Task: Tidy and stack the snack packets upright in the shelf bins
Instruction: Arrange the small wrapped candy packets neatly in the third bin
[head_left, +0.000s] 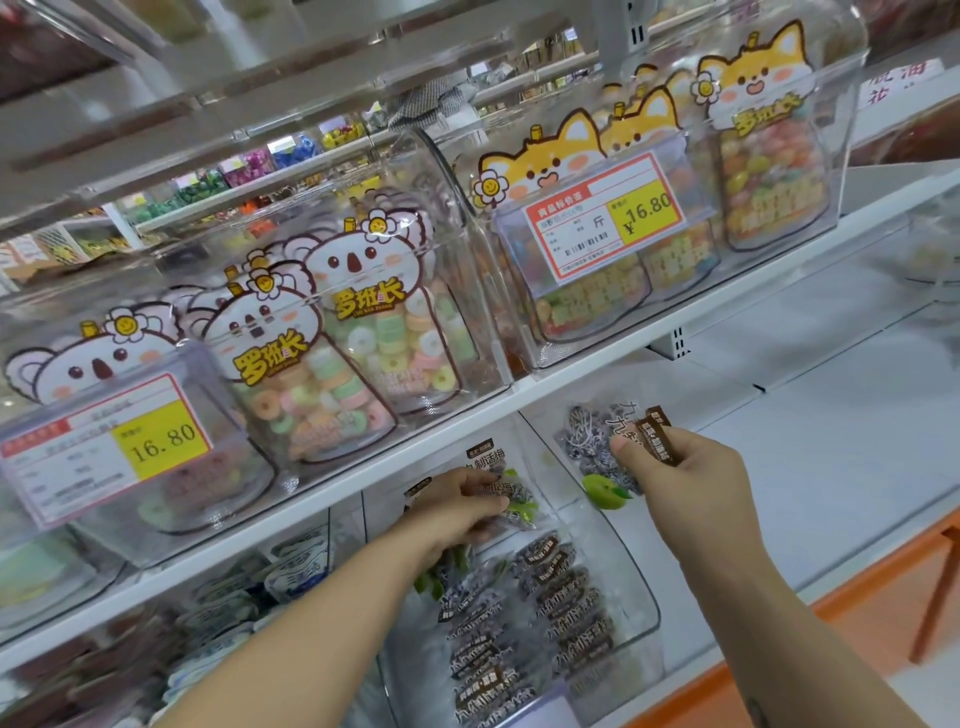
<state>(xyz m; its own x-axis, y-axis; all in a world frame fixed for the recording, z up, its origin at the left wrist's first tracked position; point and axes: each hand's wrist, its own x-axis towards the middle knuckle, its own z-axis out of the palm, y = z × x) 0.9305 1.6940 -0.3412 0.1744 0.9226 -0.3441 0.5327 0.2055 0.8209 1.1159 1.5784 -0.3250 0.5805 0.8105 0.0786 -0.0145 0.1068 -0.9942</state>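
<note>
Right hand (691, 467) pinches a plum packet (602, 447) by its brown header above the clear bin (639, 587) on the lower shelf; left hand (457, 506) grips another inside — a loose pinch could drop it, toppling the near rows.

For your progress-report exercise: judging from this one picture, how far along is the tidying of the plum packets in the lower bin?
Done: two rows of packets already stand in the clear bin. In hand: the right hand holds a plum packet above it; the left hand steadies packets at the back. Left: seating these.
</note>
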